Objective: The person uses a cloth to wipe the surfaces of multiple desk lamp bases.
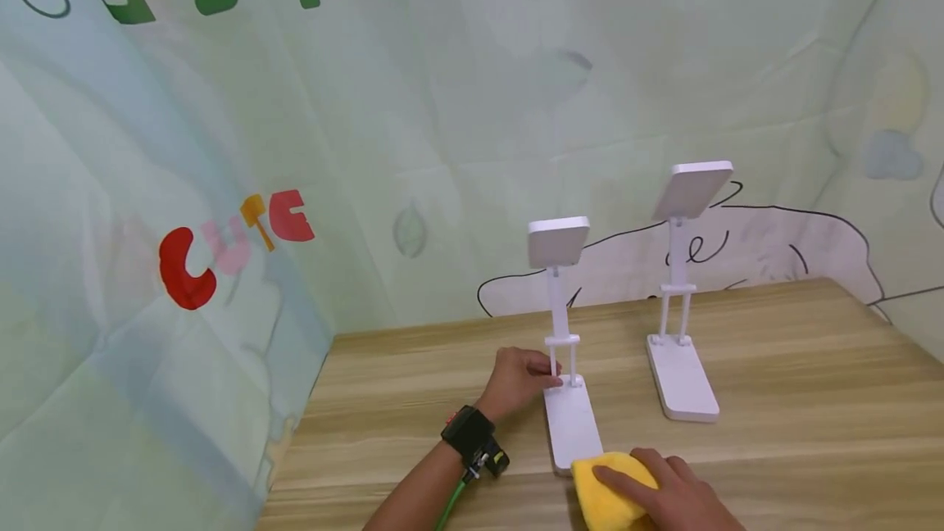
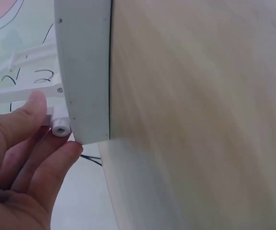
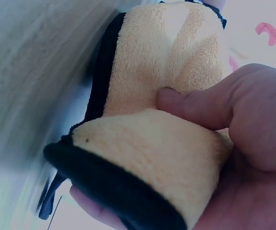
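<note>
A white desk lamp (image 1: 574, 424) stands on the wooden table, its flat head tilted over a two-rod stem. My left hand (image 1: 519, 379) grips it low on the stem, right by the hinge; in the left wrist view, thumb and fingers close around the hinge joint (image 2: 61, 125) at the base's edge. In my right hand (image 1: 677, 488) is a folded yellow cloth (image 1: 608, 498), its near corner at the front end of the lamp base. The right wrist view shows the plush cloth (image 3: 147, 143) with dark edging, the thumb pressing into its fold.
A second white desk lamp (image 1: 682, 379) stands to the right and farther back. Behind the wooden table (image 1: 811, 400) hangs a printed fabric backdrop (image 1: 442, 146), which also runs along the left side. A green cable trails from the device strapped on the left wrist (image 1: 472, 437).
</note>
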`<state>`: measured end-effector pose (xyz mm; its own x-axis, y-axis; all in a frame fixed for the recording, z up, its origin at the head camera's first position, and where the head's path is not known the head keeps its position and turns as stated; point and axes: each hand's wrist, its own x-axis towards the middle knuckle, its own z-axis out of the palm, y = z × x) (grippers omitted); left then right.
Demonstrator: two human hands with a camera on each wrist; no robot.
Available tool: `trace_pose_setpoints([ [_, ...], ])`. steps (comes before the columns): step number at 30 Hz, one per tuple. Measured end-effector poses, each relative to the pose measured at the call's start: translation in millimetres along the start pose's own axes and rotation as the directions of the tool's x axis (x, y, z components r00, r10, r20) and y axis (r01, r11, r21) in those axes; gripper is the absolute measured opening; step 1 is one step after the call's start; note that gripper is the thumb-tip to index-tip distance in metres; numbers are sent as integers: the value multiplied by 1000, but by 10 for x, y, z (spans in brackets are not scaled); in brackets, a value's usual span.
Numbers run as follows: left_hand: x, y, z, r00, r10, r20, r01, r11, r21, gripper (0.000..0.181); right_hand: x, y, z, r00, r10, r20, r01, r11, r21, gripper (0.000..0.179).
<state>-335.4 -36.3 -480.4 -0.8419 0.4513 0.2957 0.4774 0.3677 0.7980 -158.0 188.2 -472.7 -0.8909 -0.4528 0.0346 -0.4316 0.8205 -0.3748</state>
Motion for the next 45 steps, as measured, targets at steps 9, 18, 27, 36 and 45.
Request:
trace_pose_setpoints([
  [9,-41,115,50,998,-22,58,22,1000,5,11,23,-25,37,999,39,9,-38,999,-39,74],
  [18,15,86,-14,990,-51,132,44,997,60,17,97,-122,57,998,29,-53,-34,995,-97,81],
  [27,37,58,-9,991,-68,113,63,997,47,17,384,-100,-36,986,-42,-162,16,987,-159,58],
  [36,31,73,-11,992,-96,87,96,995,0,17,663,-55,-100,980,-11,-201,-23,986,-164,55],
  [45,11,47,47,993,-106,54,106,994,-10,16,929,88,-122,966,-22,-258,-20,987,-161,46],
])
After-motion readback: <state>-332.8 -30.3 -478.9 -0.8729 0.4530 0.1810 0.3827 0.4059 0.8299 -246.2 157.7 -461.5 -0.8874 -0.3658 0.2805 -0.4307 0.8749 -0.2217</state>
